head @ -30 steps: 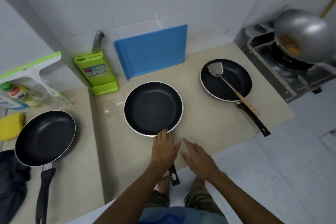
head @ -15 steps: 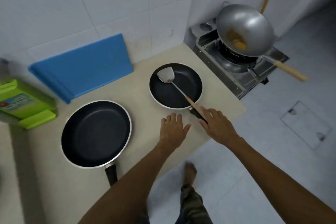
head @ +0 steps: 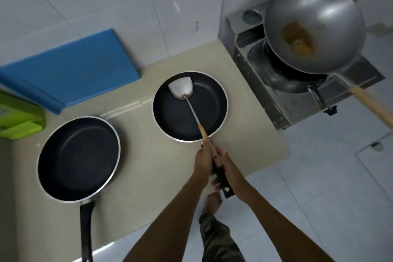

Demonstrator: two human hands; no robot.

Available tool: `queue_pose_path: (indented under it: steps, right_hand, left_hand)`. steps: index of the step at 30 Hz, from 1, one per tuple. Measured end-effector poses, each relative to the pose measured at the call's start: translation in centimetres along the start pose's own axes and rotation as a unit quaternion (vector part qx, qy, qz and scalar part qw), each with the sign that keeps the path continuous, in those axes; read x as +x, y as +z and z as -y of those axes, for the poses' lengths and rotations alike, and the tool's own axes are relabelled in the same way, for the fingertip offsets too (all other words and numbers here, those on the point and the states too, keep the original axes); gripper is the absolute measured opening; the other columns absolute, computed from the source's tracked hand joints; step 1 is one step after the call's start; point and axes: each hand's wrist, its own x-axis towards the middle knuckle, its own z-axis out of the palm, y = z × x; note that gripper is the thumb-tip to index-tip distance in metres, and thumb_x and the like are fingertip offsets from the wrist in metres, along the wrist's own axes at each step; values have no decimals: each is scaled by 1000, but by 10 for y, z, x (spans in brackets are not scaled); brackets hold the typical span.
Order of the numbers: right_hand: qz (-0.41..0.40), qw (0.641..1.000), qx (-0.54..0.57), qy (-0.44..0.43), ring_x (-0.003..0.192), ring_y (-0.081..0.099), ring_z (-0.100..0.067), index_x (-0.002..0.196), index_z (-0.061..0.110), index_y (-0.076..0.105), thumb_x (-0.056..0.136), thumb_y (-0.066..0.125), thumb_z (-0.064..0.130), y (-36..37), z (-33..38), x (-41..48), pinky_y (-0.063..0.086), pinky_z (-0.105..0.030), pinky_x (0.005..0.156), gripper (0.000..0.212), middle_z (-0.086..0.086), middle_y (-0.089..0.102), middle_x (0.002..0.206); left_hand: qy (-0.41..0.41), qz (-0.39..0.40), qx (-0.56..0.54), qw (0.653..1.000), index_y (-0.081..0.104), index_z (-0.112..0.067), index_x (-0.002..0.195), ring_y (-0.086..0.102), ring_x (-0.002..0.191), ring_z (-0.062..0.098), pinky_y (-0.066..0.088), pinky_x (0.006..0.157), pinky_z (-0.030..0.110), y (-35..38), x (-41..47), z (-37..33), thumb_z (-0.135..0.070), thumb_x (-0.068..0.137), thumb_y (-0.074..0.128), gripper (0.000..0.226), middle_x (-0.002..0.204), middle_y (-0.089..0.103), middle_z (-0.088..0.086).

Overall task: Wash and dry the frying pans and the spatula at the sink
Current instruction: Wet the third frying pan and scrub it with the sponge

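Two black round non-stick frying pans: a larger pan [head: 78, 157] at eight o'clock and a smaller pan [head: 212, 117] at centre. There is one steel spatula [head: 181, 90], one grey steel wok [head: 314, 23] at one o'clock and one blue plastic board [head: 74, 70].

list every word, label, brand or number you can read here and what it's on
No text here can be read.
Green holder, at the left edge: a pale patch, likely a label, too blurred and cut off by the frame to read.
Larger frying pan, smaller frying pan, spatula, wok, blue board: no print visible.
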Motion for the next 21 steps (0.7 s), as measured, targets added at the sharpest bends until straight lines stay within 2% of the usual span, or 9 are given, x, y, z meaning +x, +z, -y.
queue_pose_path:
  steps: [3, 7, 9, 11, 12, 13, 14, 16, 21]
  right_hand:
    - [115, 990, 50, -68, 69, 70, -21, 98, 22, 71, 92, 41, 76, -3, -2, 2, 60, -37, 61, 62, 1, 74, 83]
    - [67, 995, 27, -72, 51, 63, -23, 87, 10, 70, 94, 38, 74, -6, -1, 5, 57, -37, 55, 73, -6, 69, 65]
    - [106, 990, 43, -86, 54, 55, -22, 102, 23, 64, 88, 39, 81, -10, 1, 10, 47, -34, 51, 65, -2, 62, 70]
    - [111, 983, 29, -144, 84, 64, -36, 134, 26, 54, 88, 31, 85, -20, -13, 23, 47, -52, 76, 78, -14, 68, 102]
    - [180, 965, 114, -156, 101, 62, -44, 146, 17, 45, 89, 28, 84, -22, -21, 34, 5, -68, 107, 90, -24, 64, 117]
    - [207, 951, 63, -222, 98, 67, -38, 140, 10, 52, 86, 30, 85, -21, -24, 36, 51, -52, 88, 95, -24, 67, 111]
    - [153, 966, 25, -206, 73, 70, -28, 119, 6, 65, 84, 34, 84, -18, -20, 29, 45, -22, 39, 92, -17, 71, 86]
    - [70, 987, -24, -141, 45, 55, -12, 90, 10, 69, 93, 36, 72, -2, -12, 15, 41, -23, 42, 70, -1, 59, 55]
    - [33, 982, -9, -184, 66, 69, -18, 96, 3, 71, 101, 32, 53, 4, -8, -10, 52, -24, 55, 64, -9, 70, 71]
  left_hand:
    - [-14, -8, -55, 998, 72, -10, 73, 67, 65, 25, 59, 64, 33, 6, 9, 2, -75, 96, 31, 80, 68, 70, 12]
    - [-37, -34, -53, 997, 66, -9, 72, 64, 63, 24, 56, 61, 32, 11, 19, -1, -87, 84, 40, 84, 65, 65, 11]
    - [-44, -44, -54, 997, 65, -9, 73, 60, 54, 19, 49, 49, 26, 11, 22, -2, -81, 88, 43, 76, 61, 62, 7]
    - [-49, -48, -59, 996, 66, -7, 76, 58, 49, 16, 43, 43, 21, 12, 22, -3, -73, 91, 49, 70, 60, 61, 5]
    - [-56, -47, -60, 996, 67, -6, 78, 59, 51, 16, 43, 43, 21, 12, 23, -3, -71, 91, 52, 68, 63, 63, 6]
    - [-60, -45, -62, 995, 68, -6, 82, 61, 55, 18, 44, 46, 22, 14, 23, -3, -71, 91, 54, 67, 67, 66, 7]
    - [-61, -44, -63, 995, 69, -5, 87, 63, 61, 19, 48, 50, 24, 15, 24, -2, -71, 90, 55, 67, 73, 68, 8]
    - [-49, -50, -67, 995, 69, -6, 91, 67, 73, 22, 54, 63, 29, 19, 25, -1, -68, 91, 57, 64, 80, 70, 8]
    - [6, -101, -77, 992, 62, -10, 80, 60, 64, 17, 50, 63, 30, 23, 18, 9, -50, 99, 57, 45, 63, 60, 1]
